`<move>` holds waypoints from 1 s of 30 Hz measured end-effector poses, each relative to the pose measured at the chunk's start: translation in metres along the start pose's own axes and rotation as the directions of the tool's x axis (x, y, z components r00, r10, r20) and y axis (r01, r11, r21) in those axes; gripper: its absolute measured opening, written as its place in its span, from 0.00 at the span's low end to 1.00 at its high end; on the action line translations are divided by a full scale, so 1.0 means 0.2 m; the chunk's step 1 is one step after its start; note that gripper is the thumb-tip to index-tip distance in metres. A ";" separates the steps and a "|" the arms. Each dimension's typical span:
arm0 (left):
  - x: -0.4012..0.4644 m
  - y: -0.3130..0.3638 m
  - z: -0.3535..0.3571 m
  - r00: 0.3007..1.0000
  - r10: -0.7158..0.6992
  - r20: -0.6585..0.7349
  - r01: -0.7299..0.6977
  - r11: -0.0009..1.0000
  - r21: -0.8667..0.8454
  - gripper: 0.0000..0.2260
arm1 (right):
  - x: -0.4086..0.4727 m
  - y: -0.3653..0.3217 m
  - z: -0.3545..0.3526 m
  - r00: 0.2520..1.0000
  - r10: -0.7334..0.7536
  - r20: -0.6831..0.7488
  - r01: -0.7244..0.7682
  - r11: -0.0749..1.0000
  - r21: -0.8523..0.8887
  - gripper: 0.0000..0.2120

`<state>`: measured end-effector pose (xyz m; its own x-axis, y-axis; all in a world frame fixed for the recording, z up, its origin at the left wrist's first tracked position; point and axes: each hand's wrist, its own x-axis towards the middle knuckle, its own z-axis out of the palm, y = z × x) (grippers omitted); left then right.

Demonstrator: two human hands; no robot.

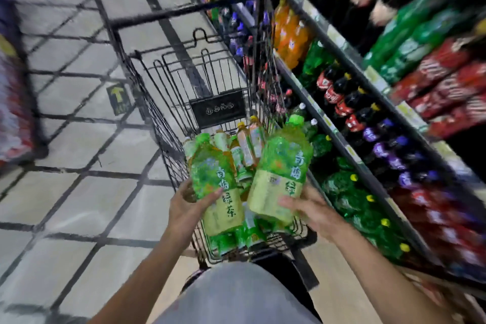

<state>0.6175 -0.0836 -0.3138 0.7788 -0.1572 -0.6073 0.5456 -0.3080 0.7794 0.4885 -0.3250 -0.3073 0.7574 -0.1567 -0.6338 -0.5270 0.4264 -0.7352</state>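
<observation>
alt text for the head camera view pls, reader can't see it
A person's left hand grips one large green-labelled plastic tea bottle and the right hand a second green-labelled tea bottle, both above a black wire shopping cart holding smaller drink bottles. Shelves of soft drinks line the right side.

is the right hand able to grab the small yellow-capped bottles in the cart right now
Probably not: the right hand grips a large green tea bottle. The small yellow-capped bottles lie uncovered in the cart, so the way looks free once that is set down.
</observation>
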 end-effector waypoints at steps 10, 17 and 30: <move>-0.49 -0.10 -0.26 0.951 0.197 0.238 -0.211 0.977 0.036 0.42 | -0.79 0.31 0.27 0.910 -0.278 -0.308 0.334 0.931 0.148 0.40; -0.98 -0.09 -0.16 0.832 0.286 0.475 -0.347 0.937 0.043 0.55 | -1.39 0.64 0.21 0.815 -0.280 -0.507 0.447 0.861 0.243 0.40; -2.14 -0.48 0.79 0.580 0.233 0.781 -0.473 0.877 0.090 0.45 | -2.86 1.35 -0.39 0.516 -0.295 -0.804 0.629 0.768 0.123 0.39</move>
<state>0.1833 -0.1341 -0.1532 0.3370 -0.8953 -0.2912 0.0822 -0.2801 0.9564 -0.1171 -0.1905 -0.1628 0.2365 -0.9229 -0.3038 0.1192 0.3379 -0.9336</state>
